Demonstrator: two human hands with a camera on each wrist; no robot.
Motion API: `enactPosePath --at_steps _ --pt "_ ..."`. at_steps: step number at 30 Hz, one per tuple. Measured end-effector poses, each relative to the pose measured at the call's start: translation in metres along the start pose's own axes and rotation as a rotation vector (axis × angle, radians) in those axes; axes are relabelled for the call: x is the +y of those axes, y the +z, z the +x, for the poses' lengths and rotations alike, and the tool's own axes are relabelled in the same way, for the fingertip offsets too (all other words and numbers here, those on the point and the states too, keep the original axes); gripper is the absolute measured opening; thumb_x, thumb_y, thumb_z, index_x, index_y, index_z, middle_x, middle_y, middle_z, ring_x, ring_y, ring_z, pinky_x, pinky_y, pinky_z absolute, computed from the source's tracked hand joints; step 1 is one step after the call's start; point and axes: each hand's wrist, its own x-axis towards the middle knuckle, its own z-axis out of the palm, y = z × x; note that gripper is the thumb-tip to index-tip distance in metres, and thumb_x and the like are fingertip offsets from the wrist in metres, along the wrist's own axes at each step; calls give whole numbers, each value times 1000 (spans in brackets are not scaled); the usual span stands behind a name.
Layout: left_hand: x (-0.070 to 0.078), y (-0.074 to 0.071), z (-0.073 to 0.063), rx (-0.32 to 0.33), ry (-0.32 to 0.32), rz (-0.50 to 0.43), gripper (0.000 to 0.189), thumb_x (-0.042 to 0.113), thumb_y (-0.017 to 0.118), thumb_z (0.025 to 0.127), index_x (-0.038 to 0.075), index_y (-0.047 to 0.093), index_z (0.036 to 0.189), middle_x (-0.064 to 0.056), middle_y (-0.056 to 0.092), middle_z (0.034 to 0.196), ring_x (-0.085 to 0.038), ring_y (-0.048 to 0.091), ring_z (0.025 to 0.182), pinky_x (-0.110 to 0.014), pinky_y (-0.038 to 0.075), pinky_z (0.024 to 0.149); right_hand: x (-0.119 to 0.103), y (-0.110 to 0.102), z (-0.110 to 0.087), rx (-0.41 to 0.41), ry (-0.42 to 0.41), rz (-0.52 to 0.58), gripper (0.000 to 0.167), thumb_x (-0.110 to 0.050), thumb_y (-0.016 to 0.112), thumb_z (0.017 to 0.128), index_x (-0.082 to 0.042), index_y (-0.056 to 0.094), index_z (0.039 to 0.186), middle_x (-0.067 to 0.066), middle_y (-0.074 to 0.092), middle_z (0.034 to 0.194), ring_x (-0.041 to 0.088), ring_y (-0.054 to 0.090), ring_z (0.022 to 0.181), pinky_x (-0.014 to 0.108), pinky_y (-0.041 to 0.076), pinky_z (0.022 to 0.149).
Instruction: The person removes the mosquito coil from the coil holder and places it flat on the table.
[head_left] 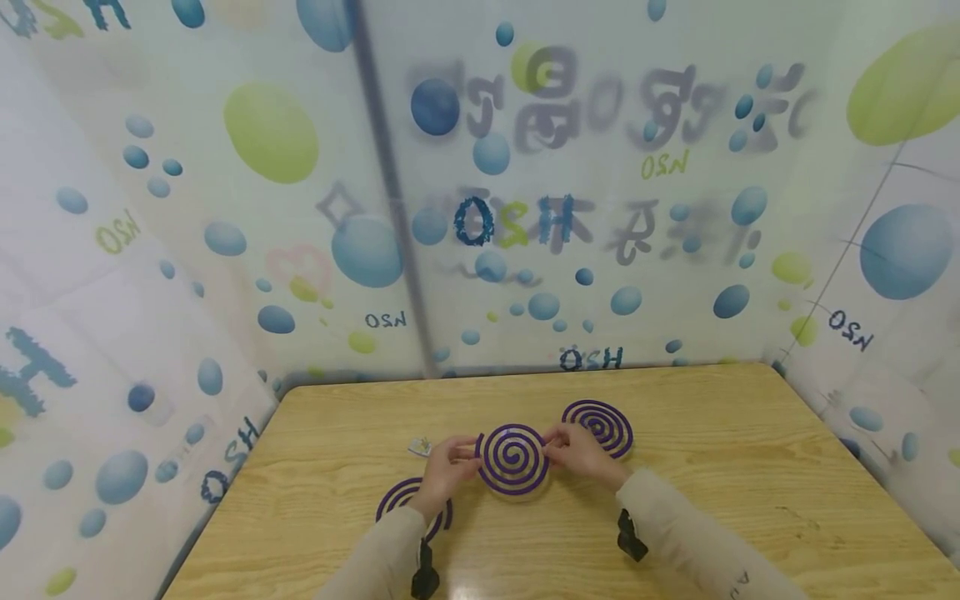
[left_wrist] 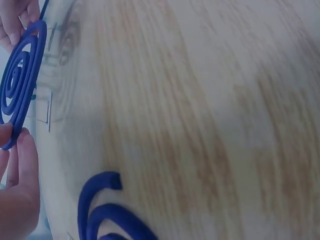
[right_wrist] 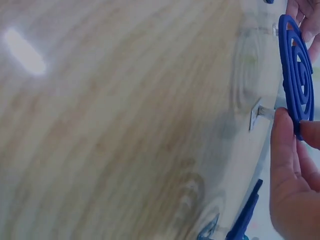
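A dark purple spiral mosquito coil is held up over the table between my two hands, its flat face toward the head camera. My left hand pinches its left edge between thumb and fingers. On the opposite edge, my right hand grips it the same way; both wrist views show the coil nearly edge-on. A second coil lies under my left wrist, partly hidden by it. Beyond my right hand is a third coil. The right wrist view shows a small metal stand behind the held coil.
A small pale, shiny piece lies on the wooden table behind my left hand. Printed curtains with blue and green dots enclose the table at the back and both sides.
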Motion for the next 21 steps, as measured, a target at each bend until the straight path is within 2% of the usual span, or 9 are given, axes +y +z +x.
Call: enactPosePath --at_steps 4,10,14,21 --pt "-3 -2 -3 -5 5 57 38 -2 63 75 -7 53 112 -23 58 95 -28 59 80 -34 53 69 4 4 -2 -11 -7 4 13 2 56 82 8 55 93 11 61 73 25 61 63 30 53 56" --pt "-9 -3 -3 -11 23 161 35 0 66 73 -4 57 106 -17 61 92 -27 58 83 -31 52 70 9 8 -4 -13 -19 -47 12 1 59 79 6 57 90 7 60 70 16 58 60 23 50 53" --pt "-12 -4 -3 -50 37 194 33 -1 67 71 -4 58 103 -18 62 89 -28 59 83 -34 51 72 14 11 -6 -23 -42 -37 10 4 59 78 7 56 87 6 59 67 18 58 58 24 51 51" --pt "-14 -5 -5 -111 3 219 35 1 67 72 -4 57 105 -15 62 88 -24 60 79 -30 51 66 18 14 -11 -65 -59 -15 12 7 59 78 8 55 89 9 60 69 21 58 58 27 52 51"
